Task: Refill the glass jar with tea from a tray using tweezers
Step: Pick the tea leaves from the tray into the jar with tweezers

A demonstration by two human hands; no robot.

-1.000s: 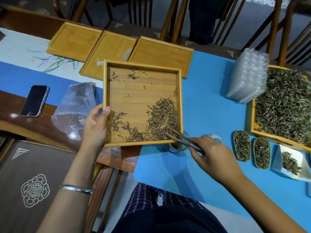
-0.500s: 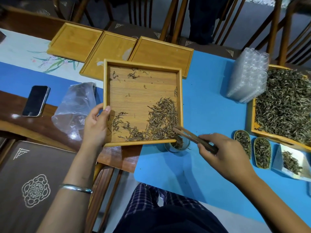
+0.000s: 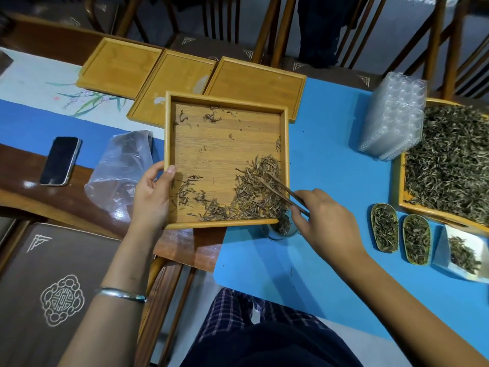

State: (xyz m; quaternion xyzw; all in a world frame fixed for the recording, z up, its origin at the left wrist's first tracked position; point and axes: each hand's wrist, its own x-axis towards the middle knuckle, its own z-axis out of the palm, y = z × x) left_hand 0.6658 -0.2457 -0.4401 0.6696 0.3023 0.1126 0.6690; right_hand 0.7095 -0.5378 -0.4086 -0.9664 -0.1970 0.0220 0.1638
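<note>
Now wooden tweezers rake wiry (curled) tea.

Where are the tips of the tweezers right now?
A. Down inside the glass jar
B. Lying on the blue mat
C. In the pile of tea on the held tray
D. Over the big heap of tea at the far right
C: the tweezers, held in the right hand, reach over the tray's corner with their tips in the tea pile, above the glass jar.

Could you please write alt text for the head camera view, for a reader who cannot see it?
A person's right hand works wooden tweezers into a pile of tea leaves in a bamboo tray, whose corner overhangs a glass jar on a blue mat. The left hand grips the tray's left rim.
</note>
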